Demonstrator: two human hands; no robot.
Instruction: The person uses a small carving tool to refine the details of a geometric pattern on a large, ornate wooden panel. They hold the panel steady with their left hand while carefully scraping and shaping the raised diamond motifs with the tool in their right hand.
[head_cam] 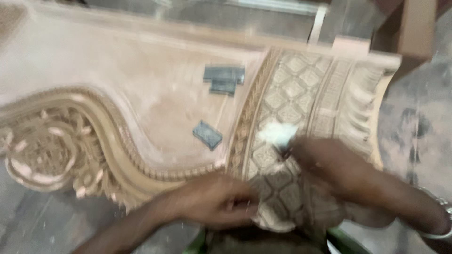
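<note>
A large carved wooden panel (141, 94) lies flat under me, with a floral scroll at the left and a diamond-pattern band (287, 94) at the right. My left hand (216, 200) rests with curled fingers on the lower end of the diamond band; the blur hides whether it holds anything. My right hand (329, 167) is over the band, gripping a small dark tool with a white wad (278, 134) at its tip, touching the carving. A bracelet (442, 221) sits on my right wrist.
Two dark folded abrasive pieces (224, 79) lie on the panel's smooth middle, another one (207, 134) below them. A wooden block (414, 28) stands at the top right. Dusty grey floor (414, 117) shows past the panel's right edge.
</note>
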